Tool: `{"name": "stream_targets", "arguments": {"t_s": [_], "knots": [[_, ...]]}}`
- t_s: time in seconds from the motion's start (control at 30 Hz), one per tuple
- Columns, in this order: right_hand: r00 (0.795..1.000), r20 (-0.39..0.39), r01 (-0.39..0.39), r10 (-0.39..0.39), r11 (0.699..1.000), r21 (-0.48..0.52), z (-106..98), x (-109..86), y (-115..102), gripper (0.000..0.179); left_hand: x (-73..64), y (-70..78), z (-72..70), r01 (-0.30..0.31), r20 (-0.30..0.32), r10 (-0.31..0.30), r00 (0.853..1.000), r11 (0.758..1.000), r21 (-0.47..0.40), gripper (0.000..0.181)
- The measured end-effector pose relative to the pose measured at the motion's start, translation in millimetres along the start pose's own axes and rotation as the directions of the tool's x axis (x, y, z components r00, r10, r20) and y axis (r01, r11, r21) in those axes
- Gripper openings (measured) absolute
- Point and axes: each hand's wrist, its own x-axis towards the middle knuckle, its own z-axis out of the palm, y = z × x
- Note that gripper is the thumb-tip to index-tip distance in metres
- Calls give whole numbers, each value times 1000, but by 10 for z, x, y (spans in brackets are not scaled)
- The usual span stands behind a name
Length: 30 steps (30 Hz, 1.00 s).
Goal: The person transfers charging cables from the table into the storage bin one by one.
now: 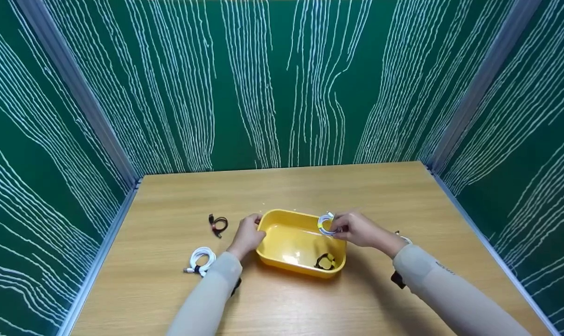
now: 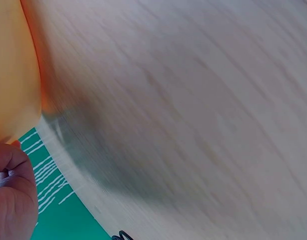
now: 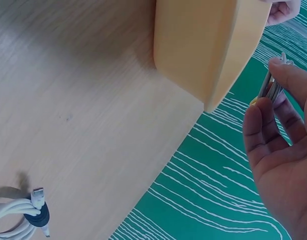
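A yellow plastic bin (image 1: 286, 238) stands in the middle of the wooden table. My left hand (image 1: 249, 235) grips its left rim, thumb on the inner side. Over the bin's right rim, my right hand (image 1: 358, 228) pinches a coiled white cable (image 1: 325, 224) with a yellow tie between thumb and fingers. The right wrist view shows the same cable (image 3: 271, 86) edge-on at the fingertips. Inside the bin, near its front right corner, lies a black coiled cable (image 1: 325, 262) with yellow on it.
Left of the bin lie a small black cable (image 1: 219, 225) with a red tie and a thicker white cable (image 1: 202, 260) with a black tie. Another white cable (image 3: 18, 215) with a dark tie rests on the right side, partly behind my right forearm. Green, white-streaked walls (image 1: 272, 84) surround the table.
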Motion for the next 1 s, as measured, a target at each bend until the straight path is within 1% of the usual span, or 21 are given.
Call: {"name": "stream_targets", "arguments": {"t_s": [0.2,0.37,0.5,0.57,0.9,1.0], "knots": [[999,21,25,-25,1000,-11,53,9,45,12,-7,6,-2,-24,-6,25,1000,999,32,46],[999,32,43,-43,999,7,100,12,69,13,-10,4,-3,-14,0,14,1000,999,29,46],[996,29,85,-85,996,6,146,14,97,14,-10,-8,-8,-22,0,22,1000,999,29,46],[995,31,90,-90,996,4,161,14,107,14,-10,-13,-10,-25,-1,26,1000,999,28,46],[995,88,40,-38,999,-22,188,42,108,14,-13,-4,3,-17,-6,17,1000,1000,22,44],[995,94,43,-39,998,-38,202,63,98,13,-10,-3,-2,-10,0,10,1000,1000,23,44]]}}
